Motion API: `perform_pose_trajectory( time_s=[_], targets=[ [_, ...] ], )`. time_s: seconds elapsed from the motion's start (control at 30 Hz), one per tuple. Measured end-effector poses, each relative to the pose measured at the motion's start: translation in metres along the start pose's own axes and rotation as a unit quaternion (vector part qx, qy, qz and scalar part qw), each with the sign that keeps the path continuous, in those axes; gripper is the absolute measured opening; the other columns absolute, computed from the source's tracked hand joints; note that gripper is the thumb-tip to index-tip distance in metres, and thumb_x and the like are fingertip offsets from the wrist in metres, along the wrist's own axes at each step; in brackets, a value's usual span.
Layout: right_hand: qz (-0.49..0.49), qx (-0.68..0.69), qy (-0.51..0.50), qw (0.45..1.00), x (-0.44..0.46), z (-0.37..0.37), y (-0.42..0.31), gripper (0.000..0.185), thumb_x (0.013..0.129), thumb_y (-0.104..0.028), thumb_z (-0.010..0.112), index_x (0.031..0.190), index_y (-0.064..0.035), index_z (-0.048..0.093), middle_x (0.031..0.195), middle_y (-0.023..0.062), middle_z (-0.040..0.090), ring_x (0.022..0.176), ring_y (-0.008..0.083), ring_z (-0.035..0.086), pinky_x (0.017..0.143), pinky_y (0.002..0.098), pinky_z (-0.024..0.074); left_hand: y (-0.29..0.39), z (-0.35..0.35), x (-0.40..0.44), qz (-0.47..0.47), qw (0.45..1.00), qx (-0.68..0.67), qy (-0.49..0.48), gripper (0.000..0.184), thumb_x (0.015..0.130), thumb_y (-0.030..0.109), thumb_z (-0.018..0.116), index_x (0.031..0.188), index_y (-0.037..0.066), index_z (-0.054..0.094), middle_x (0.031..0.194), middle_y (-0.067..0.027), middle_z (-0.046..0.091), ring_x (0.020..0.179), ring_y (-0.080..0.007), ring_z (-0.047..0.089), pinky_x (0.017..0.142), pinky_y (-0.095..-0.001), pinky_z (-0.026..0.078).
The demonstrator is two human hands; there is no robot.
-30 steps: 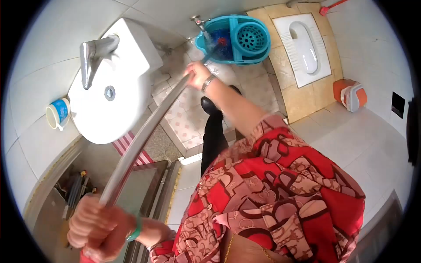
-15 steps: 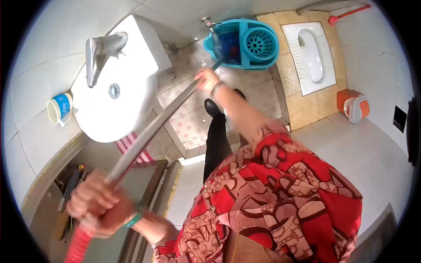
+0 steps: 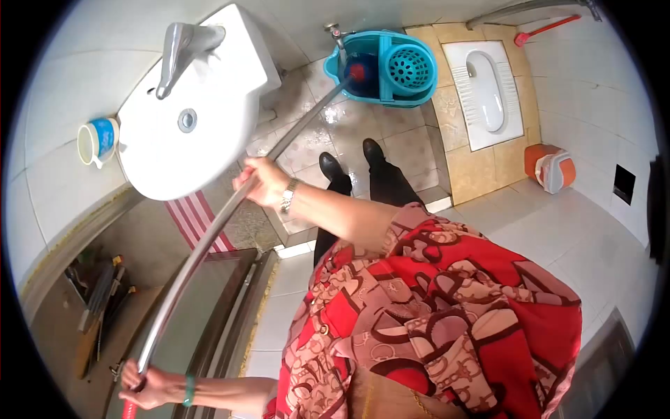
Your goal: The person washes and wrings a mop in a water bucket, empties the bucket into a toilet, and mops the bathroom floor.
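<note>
A mop with a long metal pole (image 3: 202,248) slants from the lower left up to the teal mop bucket (image 3: 387,99). Near its red grip end, my left hand (image 3: 150,385), with a green bangle at the wrist, is closed around the pole. Farther along, my right hand (image 3: 265,183), wearing a watch, grips the pole's middle beside the sink. The red joint (image 3: 356,72) at the mop's lower end sits in the bucket's dark blue water compartment; the mop head itself is hard to make out. A round wringer basket (image 3: 410,68) fills the bucket's other side.
A wall tap (image 3: 335,33) hangs over the bucket. The white sink (image 3: 216,150) stands at left, a cup (image 3: 98,142) beside it. A squat toilet (image 3: 485,94) and an orange bin (image 3: 550,167) are at right. Tools (image 3: 105,304) lie at lower left; the tiles look wet.
Both hands have moved toward the lower left, the right hand from close to the bucket to beside the sink. The red mop joint now shows more clearly in the bucket.
</note>
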State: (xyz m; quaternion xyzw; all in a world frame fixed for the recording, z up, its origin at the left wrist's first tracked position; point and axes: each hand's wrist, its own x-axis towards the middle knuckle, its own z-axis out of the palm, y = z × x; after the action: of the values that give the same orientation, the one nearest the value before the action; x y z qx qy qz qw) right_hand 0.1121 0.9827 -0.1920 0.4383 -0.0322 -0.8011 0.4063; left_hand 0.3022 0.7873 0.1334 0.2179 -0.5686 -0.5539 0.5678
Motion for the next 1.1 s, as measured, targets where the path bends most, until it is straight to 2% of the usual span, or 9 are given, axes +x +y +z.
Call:
perform_pose_trajectory(
  time_s=[0.27,0.33,0.37,0.5,0.6,0.7,0.77,0.93,1.1],
  targets=[
    [0.047,-0.009,-0.175,0.983,-0.037,0.040,0.013,0.007,0.082,-0.011,0.048,0.078,-0.0078,0.043,0.065,0.0030,0.042,0.064,0.0180,0.048,0.081,0.0484,0.0431,0.034,0.034,0.047,-0.153,0.934,-0.250,-0.206,0.034,0.078,0.015,0.049,0.051,0.015,0.027,0.043,0.0030,0.021,0.038,-0.0093,0.020,0.045,-0.0231,0.020],
    [0.001,-0.009,-0.164,0.986,-0.038,0.037,-0.018,0.008,0.082,-0.011,0.047,0.076,-0.0069,0.043,0.060,0.0048,0.045,0.064,0.0208,0.049,0.077,0.0443,0.0436,0.019,0.067,0.013,-0.126,0.944,-0.229,-0.202,0.031,0.075,0.013,0.049,0.051,0.015,0.028,0.041,0.0026,0.022,0.037,-0.0094,0.020,0.047,-0.0234,0.022],
    [-0.032,-0.029,-0.157,0.987,-0.025,0.030,-0.035,0.011,0.083,-0.016,0.045,0.076,-0.0085,0.043,0.060,0.0045,0.045,0.063,0.0228,0.050,0.074,0.0437,0.0429,0.005,0.084,-0.001,-0.096,0.913,-0.162,-0.361,0.036,0.086,0.039,0.046,0.062,0.012,0.041,0.047,0.0035,0.035,0.042,-0.0066,0.034,0.047,-0.0232,0.035],
    [-0.188,-0.045,-0.001,0.981,0.038,-0.024,-0.115,0.010,0.081,-0.018,0.043,0.075,-0.0104,0.043,0.060,0.0031,0.045,0.055,0.0219,0.049,0.064,0.0413,0.0418,-0.060,0.153,-0.086,-0.200,0.827,-0.338,-0.404,0.028,0.079,0.016,0.049,0.058,0.014,0.031,0.042,0.0025,0.026,0.039,-0.0094,0.024,0.048,-0.0248,0.025],
    [-0.225,-0.122,0.160,0.953,0.102,-0.074,-0.198,0.002,0.075,-0.010,0.041,0.074,-0.0099,0.042,0.060,0.0038,0.042,0.050,0.0185,0.043,0.053,0.0365,0.0415,-0.132,0.173,-0.143,-0.158,0.913,-0.133,-0.353,0.033,0.088,0.028,0.042,0.061,0.014,0.031,0.045,0.0021,0.028,0.040,-0.0098,0.025,0.048,-0.0250,0.026],
    [-0.259,-0.014,0.072,0.963,0.180,-0.119,-0.207,0.005,0.071,-0.004,0.041,0.067,-0.0068,0.041,0.059,0.0078,0.039,0.048,0.0192,0.040,0.049,0.0368,0.0421,-0.133,0.176,-0.131,-0.148,0.921,-0.112,-0.343,0.036,0.090,0.029,0.040,0.060,0.013,0.030,0.045,0.0022,0.025,0.042,-0.0093,0.024,0.048,-0.0252,0.025],
    [-0.215,-0.045,0.114,0.969,0.056,-0.052,-0.162,0.007,0.072,-0.001,0.039,0.068,-0.0060,0.041,0.055,0.0071,0.038,0.047,0.0199,0.040,0.049,0.0369,0.0414,-0.107,0.170,-0.124,-0.115,0.928,-0.123,-0.333,0.035,0.088,0.026,0.042,0.058,0.014,0.028,0.044,0.0026,0.024,0.042,-0.0089,0.022,0.048,-0.0251,0.025],
    [-0.237,-0.113,0.122,0.957,0.064,-0.026,-0.173,0.007,0.078,-0.004,0.038,0.071,-0.0055,0.041,0.054,0.0059,0.037,0.044,0.0191,0.037,0.042,0.0368,0.0375,-0.132,0.173,-0.154,-0.049,0.993,0.000,-0.111,0.036,0.088,0.019,0.040,0.055,0.016,0.025,0.044,0.0028,0.020,0.041,-0.0091,0.021,0.048,-0.0243,0.024],
    [-0.214,-0.134,0.121,0.960,0.075,-0.037,-0.191,0.004,0.075,-0.002,0.040,0.072,-0.0034,0.042,0.059,0.0086,0.042,0.050,0.0219,0.044,0.044,0.0393,0.0404,-0.127,0.171,-0.153,-0.097,0.986,-0.028,-0.136,0.035,0.086,0.014,0.039,0.054,0.015,0.024,0.043,0.0026,0.018,0.041,-0.0093,0.022,0.048,-0.0250,0.024]
  ],
)
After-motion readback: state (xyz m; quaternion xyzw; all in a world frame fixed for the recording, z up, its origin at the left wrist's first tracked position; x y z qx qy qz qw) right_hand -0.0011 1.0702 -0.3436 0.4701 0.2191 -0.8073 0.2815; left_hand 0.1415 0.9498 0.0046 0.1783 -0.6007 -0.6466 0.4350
